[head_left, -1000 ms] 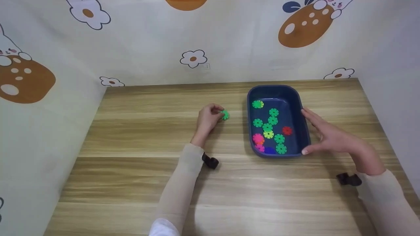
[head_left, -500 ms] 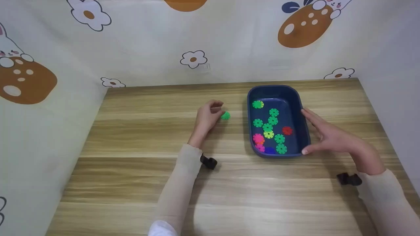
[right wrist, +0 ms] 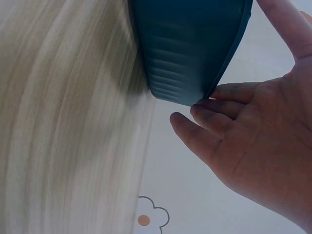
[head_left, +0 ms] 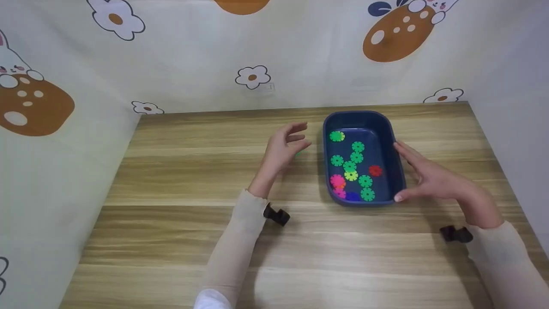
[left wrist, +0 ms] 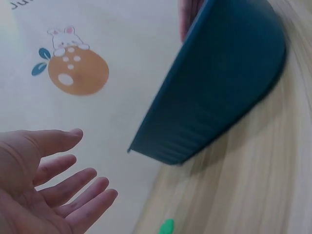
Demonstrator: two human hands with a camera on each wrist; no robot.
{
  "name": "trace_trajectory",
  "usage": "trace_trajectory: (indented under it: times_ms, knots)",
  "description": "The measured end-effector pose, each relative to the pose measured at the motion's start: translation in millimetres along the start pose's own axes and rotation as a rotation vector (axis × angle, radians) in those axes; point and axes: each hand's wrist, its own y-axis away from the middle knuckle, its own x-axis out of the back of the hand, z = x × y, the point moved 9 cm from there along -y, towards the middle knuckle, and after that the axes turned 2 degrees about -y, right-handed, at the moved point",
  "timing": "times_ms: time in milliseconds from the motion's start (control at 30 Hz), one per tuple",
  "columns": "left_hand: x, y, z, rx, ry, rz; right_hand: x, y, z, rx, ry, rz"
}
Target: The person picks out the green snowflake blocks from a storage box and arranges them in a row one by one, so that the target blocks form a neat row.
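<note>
My left hand [head_left: 285,148] hovers over the table left of a dark blue plastic bin [head_left: 327,171], fingers spread and holding nothing. Beneath it, mostly hidden by the thumb, a green notched disc [head_left: 299,153] lies on the table; in the left wrist view a bit of that green disc [left wrist: 166,226] shows at the bottom edge. My right hand [head_left: 433,176] rests against the bin's right side, its fingertips at the right rim and its thumb at the near right corner. Inside the bin lie several notched discs, among them a red disc [head_left: 375,171] and a yellow disc [head_left: 351,175].
The wood-grain table [head_left: 171,171] runs back to a pale printed curtain [head_left: 193,56], with more of it at the left side and a plain pale wall [head_left: 510,98] at the right. A black wrist camera [head_left: 278,215] sits on the left sleeve.
The left hand has let go of the green disc, its fingers have spread, and it has moved right and slightly away, toward the bin. The right hand and bin have stayed put.
</note>
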Motion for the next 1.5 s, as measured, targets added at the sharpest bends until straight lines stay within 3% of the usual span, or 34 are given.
trace_trajectory:
  times_ms: [167,533,833,1167,1500]
  knots:
    - [-11.2,2.9,13.5,-0.057,0.026,-0.042,0,-0.3,0,0.003,-0.009,-0.005]
    - [-40.9,7.3,29.2,-0.101,0.020,-0.136,0,-1.0,2,-0.024,0.007,0.003]
    - [-62.4,8.4,29.5,-0.081,-0.012,-0.189,0,-0.6,3,-0.024,-0.002,0.002]
    - [-91.9,13.0,32.9,-0.142,-0.036,-0.267,0,-0.6,3,-0.026,0.003,0.004]
    - [-119.1,18.1,30.1,-0.103,-0.133,-0.352,-1,-0.4,4,-0.031,-0.025,-0.012]
